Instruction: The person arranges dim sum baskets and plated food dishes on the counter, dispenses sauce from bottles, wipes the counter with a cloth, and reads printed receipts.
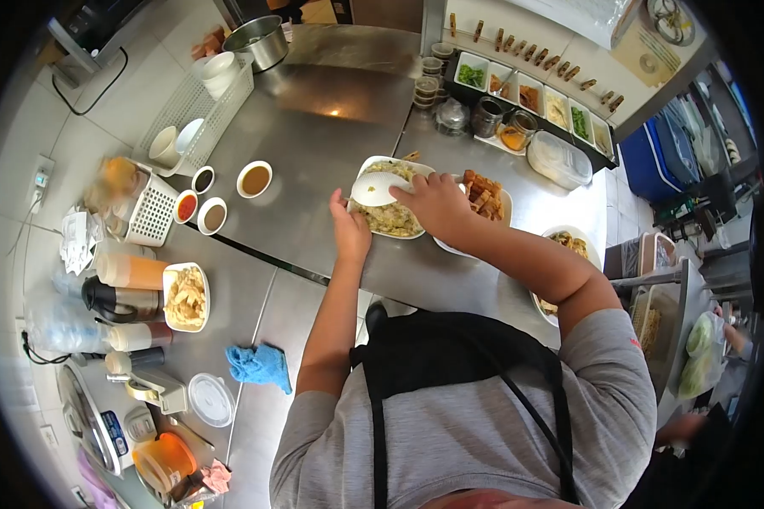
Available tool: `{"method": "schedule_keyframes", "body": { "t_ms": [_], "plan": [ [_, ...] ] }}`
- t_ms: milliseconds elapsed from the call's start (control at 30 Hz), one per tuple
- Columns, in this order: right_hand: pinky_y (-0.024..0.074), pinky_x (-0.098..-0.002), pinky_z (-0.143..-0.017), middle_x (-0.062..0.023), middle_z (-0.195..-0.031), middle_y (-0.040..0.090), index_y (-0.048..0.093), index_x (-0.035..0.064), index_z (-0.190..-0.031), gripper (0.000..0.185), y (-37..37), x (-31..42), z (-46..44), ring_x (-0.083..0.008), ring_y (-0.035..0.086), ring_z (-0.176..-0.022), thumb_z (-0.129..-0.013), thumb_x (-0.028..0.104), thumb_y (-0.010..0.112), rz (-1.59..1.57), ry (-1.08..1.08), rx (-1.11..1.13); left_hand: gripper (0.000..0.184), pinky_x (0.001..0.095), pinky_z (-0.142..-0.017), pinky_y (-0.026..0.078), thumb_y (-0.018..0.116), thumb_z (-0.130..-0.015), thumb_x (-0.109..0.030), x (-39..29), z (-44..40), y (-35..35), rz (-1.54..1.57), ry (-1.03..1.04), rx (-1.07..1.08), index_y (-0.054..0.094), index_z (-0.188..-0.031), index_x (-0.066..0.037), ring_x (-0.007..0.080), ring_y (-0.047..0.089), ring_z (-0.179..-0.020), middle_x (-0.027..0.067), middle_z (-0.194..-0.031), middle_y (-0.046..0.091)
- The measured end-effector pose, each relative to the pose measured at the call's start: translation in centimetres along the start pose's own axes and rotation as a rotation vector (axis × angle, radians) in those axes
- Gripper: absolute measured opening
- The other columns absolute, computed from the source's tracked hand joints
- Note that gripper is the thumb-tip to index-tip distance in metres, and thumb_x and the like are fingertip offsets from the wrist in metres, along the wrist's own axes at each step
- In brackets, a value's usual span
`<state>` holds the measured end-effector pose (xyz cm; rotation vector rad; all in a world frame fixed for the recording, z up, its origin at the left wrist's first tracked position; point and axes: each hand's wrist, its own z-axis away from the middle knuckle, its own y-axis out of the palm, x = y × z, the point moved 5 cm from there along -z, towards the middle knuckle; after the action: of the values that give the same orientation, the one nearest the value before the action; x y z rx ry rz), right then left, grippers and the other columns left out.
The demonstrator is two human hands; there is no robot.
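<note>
My right hand [437, 204] grips a white serving spoon [373, 189], its broad bowl face over a white dish [407, 237] of yellowish fried rice [392, 222]. At the dish's left side my left hand [350, 227] holds the rim; part of its grip is hidden. Just right of the rice, partly behind my right forearm, stands a second white dish [507, 208] with browned fried strips [484, 195]. Farther right, beyond my forearm, is a white plate [592, 246] of mixed food.
Small sauce bowls [255, 180] stand left on the steel counter [314, 144]. A topping rack [530, 103] and lidded container [560, 159] line the back right. On the left are a dish of pale food [186, 297], bottles, a blue cloth [259, 366] and a white basket [199, 110].
</note>
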<state>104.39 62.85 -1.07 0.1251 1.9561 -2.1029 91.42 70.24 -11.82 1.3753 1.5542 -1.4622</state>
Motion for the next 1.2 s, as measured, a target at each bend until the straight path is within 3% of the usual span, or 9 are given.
{"method": "schedule_keyframes", "body": {
  "t_ms": [167,333,567,767,1000,1100,1200],
  "plan": [
    [0.0400,-0.0332,-0.072,-0.0110,-0.097,0.050,0.038,0.0225,-0.120,0.045,-0.7,-1.4,1.0,-0.0257,0.053,-0.086,-0.076,0.015,0.046,-0.057,0.024,0.094,0.053,0.0327,-0.081,0.036,0.033,-0.072,0.006,-0.7,-0.1,0.0,-0.080,0.005,0.017,0.019,-0.123,0.001,0.0294,0.045,-0.094,0.0192,-0.103,0.043],
    [0.0423,-0.0307,-0.070,-0.0103,-0.097,0.050,0.035,0.0259,-0.123,0.049,-0.4,-4.4,0.5,-0.0236,0.054,-0.085,-0.077,0.013,0.046,-0.133,0.213,0.041,0.057,0.0332,-0.085,0.035,0.032,-0.070,0.009,-0.8,-0.2,0.2,-0.060,0.089,0.032,0.018,-0.125,0.001,0.0307,0.043,-0.100,0.0212,-0.110,0.042],
    [0.0421,-0.0313,-0.071,-0.0099,-0.093,0.051,0.038,0.0243,-0.121,0.047,3.0,-2.9,2.4,-0.0240,0.055,-0.082,-0.076,0.013,0.046,-0.240,0.250,0.047,0.061,0.0366,-0.090,0.027,0.037,-0.068,0.007,-2.8,0.0,-0.2,-0.286,0.183,0.052,0.018,-0.125,0.001,0.0305,0.040,-0.103,0.0149,-0.111,0.047],
    [0.0415,-0.0336,-0.067,-0.0100,-0.088,0.051,0.046,0.0211,-0.115,0.045,-3.8,-1.5,2.5,-0.0237,0.053,-0.079,-0.072,0.011,0.049,-0.102,0.144,-0.150,0.069,0.0414,-0.092,0.020,0.045,-0.067,0.001,-2.7,-0.1,-0.7,-0.322,0.316,0.055,0.009,-0.127,0.003,0.0313,0.034,-0.109,0.0123,-0.118,0.045],
    [0.0389,-0.0316,-0.068,-0.0085,-0.086,0.052,0.051,0.0173,-0.105,0.033,-2.7,1.6,-0.2,-0.0232,0.052,-0.079,-0.072,0.014,0.049,0.187,-0.062,-0.115,0.068,0.0426,-0.095,0.016,0.040,-0.067,0.000,-1.9,0.7,-0.9,-0.180,0.246,0.018,0.007,-0.126,0.005,0.0348,0.029,-0.114,0.0158,-0.119,0.043],
    [0.0380,-0.0348,-0.069,-0.0110,-0.089,0.052,0.051,0.0118,-0.101,0.030,-1.6,0.9,0.1,-0.0257,0.052,-0.084,-0.072,0.017,0.051,0.075,-0.098,-0.005,0.067,0.0426,-0.095,0.016,0.040,-0.067,0.000,-1.8,0.9,-0.8,-0.228,0.239,-0.005,0.009,-0.126,0.005,0.0350,0.030,-0.114,0.0164,-0.120,0.042],
    [0.0385,-0.0347,-0.069,-0.0111,-0.090,0.052,0.051,0.0119,-0.102,0.030,-3.4,-0.2,2.2,-0.0264,0.052,-0.085,-0.072,0.017,0.051,-0.030,-0.050,-0.046,0.066,0.0426,-0.095,0.016,0.040,-0.067,0.000,-2.0,0.9,-0.6,-0.260,0.229,-0.023,0.011,-0.125,0.005,0.0345,0.029,-0.114,0.0163,-0.120,0.042]
  ]
}}
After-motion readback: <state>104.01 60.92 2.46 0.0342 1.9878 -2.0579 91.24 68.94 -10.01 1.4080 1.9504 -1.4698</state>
